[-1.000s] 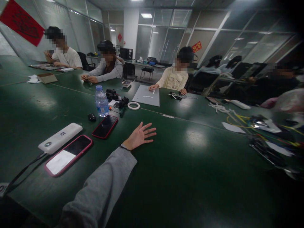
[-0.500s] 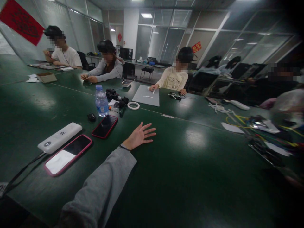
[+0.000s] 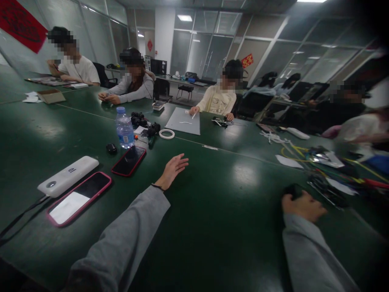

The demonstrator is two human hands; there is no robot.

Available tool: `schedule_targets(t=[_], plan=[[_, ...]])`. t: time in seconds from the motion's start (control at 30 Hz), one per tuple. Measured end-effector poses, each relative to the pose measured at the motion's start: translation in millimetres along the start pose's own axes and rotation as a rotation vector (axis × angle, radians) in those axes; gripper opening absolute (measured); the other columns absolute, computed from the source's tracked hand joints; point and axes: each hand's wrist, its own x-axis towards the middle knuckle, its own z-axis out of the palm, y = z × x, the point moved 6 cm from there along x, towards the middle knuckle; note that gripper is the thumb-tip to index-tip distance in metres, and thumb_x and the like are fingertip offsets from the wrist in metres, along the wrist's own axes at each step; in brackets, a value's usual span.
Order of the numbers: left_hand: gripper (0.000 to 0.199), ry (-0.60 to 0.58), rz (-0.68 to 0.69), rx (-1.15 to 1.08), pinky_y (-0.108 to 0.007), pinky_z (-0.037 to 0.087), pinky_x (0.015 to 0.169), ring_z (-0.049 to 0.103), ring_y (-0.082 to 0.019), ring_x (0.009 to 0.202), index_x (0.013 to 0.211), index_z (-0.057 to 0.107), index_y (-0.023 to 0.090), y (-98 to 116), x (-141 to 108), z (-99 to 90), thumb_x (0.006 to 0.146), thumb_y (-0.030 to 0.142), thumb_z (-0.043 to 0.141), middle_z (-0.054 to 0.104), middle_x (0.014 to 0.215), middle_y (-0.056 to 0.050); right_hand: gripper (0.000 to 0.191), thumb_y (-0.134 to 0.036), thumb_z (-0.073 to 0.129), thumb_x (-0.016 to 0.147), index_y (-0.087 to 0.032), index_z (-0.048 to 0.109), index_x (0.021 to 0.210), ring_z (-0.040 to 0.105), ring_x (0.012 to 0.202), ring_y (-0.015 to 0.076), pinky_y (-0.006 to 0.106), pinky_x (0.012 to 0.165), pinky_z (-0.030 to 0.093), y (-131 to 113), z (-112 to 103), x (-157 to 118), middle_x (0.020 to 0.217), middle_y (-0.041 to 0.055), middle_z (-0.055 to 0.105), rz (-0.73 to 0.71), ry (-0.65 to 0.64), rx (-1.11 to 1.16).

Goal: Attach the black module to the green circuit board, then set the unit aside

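Note:
My left hand point(image 3: 173, 170) is held over the green table point(image 3: 212, 227), fingers stretched out and slightly apart, with nothing in it. A dark band circles its wrist, below the grey sleeve. Nearest to it lies a black phone with a red edge point(image 3: 129, 161). On the right, my right hand point(image 3: 305, 205) is closed around a small black object point(image 3: 294, 191); most of that object is hidden by the hand, so its kind cannot be made out.
A water bottle point(image 3: 124, 129), a white power bank point(image 3: 68, 175) and a pink-cased phone point(image 3: 79, 198) stand or lie at left. A white tape roll point(image 3: 167, 134) and a grey board point(image 3: 183, 121) are farther back. Cables and wires point(image 3: 326, 156) clutter the right. Several people sit around.
My right hand has come into view from the right, holding a black object. My left hand's fingers have drawn closer together. The view has turned slightly to the right.

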Motion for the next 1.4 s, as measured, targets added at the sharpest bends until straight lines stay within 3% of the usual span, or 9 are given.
schedule_targets(t=[0.1, 0.23, 0.37, 0.57, 0.83, 1.03, 1.17, 1.27, 1.4], plan=[[0.043, 0.158, 0.184, 0.231, -0.039, 0.039, 0.096, 0.055, -0.020, 0.108, 0.118, 0.054, 0.021, 1.3, 3.3, -7.0, 0.083, 0.044, 0.051, 0.057, 0.121, -0.010, 0.046, -0.024, 0.051, 0.079, -0.001, 0.051, 0.118, 0.042, 0.104, 0.0348, 0.047, 0.088, 0.029, -108.8, 13.3, -38.5, 0.102, 0.0250, 0.049, -0.264, -0.067, 0.063], [0.039, 0.283, 0.322, 0.354, -0.035, 0.036, 0.099, 0.053, -0.018, 0.110, 0.116, 0.055, 0.020, 7.3, 4.4, -18.3, 0.085, 0.041, 0.049, 0.057, 0.121, -0.009, 0.045, -0.027, 0.046, 0.084, -0.009, 0.046, 0.126, 0.043, 0.100, 0.0284, 0.041, 0.088, 0.038, -256.3, -9.3, -127.0, 0.109, 0.0164, 0.047, -0.711, -0.159, 0.399], [0.038, 0.320, 0.355, 0.373, -0.035, 0.038, 0.097, 0.054, -0.018, 0.109, 0.115, 0.056, 0.018, 12.6, 5.3, -25.2, 0.085, 0.040, 0.049, 0.059, 0.119, -0.011, 0.058, -0.027, 0.048, 0.085, -0.014, 0.028, 0.138, 0.043, 0.103, 0.0261, 0.040, 0.090, 0.042, -325.3, -44.8, -204.7, 0.115, 0.0126, 0.046, -1.051, -0.321, 0.656], [0.036, 0.350, 0.352, 0.346, -0.035, 0.042, 0.091, 0.058, -0.018, 0.099, 0.110, 0.058, 0.016, 12.8, 7.4, -26.8, 0.085, 0.039, 0.047, 0.063, 0.108, -0.011, 0.065, -0.028, 0.054, 0.083, -0.012, 0.021, 0.138, 0.039, 0.112, 0.0274, 0.045, 0.096, 0.039, -323.4, -55.8, -213.6, 0.123, 0.0147, 0.040, -0.996, -0.327, 0.815], [0.029, 0.463, 0.359, 0.437, -0.027, 0.044, 0.078, 0.057, -0.015, 0.088, 0.096, 0.061, 0.017, 15.7, 4.0, -32.1, 0.084, 0.040, 0.047, 0.062, 0.093, -0.005, 0.059, -0.028, 0.053, 0.081, -0.012, 0.029, 0.132, 0.031, 0.120, 0.0286, 0.050, 0.101, 0.031, -308.4, -46.9, -187.3, 0.125, 0.0167, 0.033, -0.672, -0.163, 0.845], [0.038, 0.262, 0.248, 0.544, -0.024, 0.043, 0.055, 0.053, -0.011, 0.057, 0.074, 0.056, 0.016, 9.5, -0.6, -8.2, 0.084, 0.051, 0.043, 0.058, 0.066, -0.001, 0.044, -0.034, 0.038, 0.090, -0.014, 0.030, 0.128, 0.055, 0.084, 0.0208, 0.038, 0.080, 0.047, -302.8, -20.3, -179.8, 0.094, 0.0099, 0.053, -0.398, -0.465, 1.101], [0.047, 0.137, 0.218, 0.614, -0.025, 0.042, 0.053, 0.053, -0.012, 0.052, 0.063, 0.053, 0.016, 8.7, -4.8, 6.9, 0.085, 0.054, 0.036, 0.056, 0.058, -0.002, 0.046, -0.046, 0.044, 0.089, -0.017, 0.037, 0.124, 0.054, 0.098, 0.0226, 0.039, 0.086, 0.045, -307.3, -16.3, -184.2, 0.108, 0.0110, 0.053, -0.430, -0.566, 1.128], [0.045, 0.272, 0.343, 0.731, -0.025, 0.039, 0.055, 0.050, -0.011, 0.053, 0.063, 0.052, 0.017, 22.0, -8.3, 1.5, 0.088, 0.049, 0.034, 0.052, 0.057, 0.000, 0.058, -0.044, 0.061, 0.078, -0.017, 0.039, 0.124, 0.051, 0.105, 0.0250, 0.040, 0.090, 0.043, -310.2, -17.9, -186.7, 0.115, 0.0117, 0.051, -0.525, -0.542, 1.065], [0.030, 0.497, 0.514, 0.931, -0.027, 0.042, 0.069, 0.054, -0.014, 0.076, 0.079, 0.057, 0.019, 37.7, -12.9, -8.7, 0.088, 0.041, 0.039, 0.056, 0.080, -0.003, 0.052, -0.031, 0.063, 0.075, -0.018, 0.043, 0.121, 0.052, 0.104, 0.0232, 0.039, 0.090, 0.043, -311.7, -18.3, -186.4, 0.115, 0.0089, 0.052, -0.593, -0.532, 1.052]])
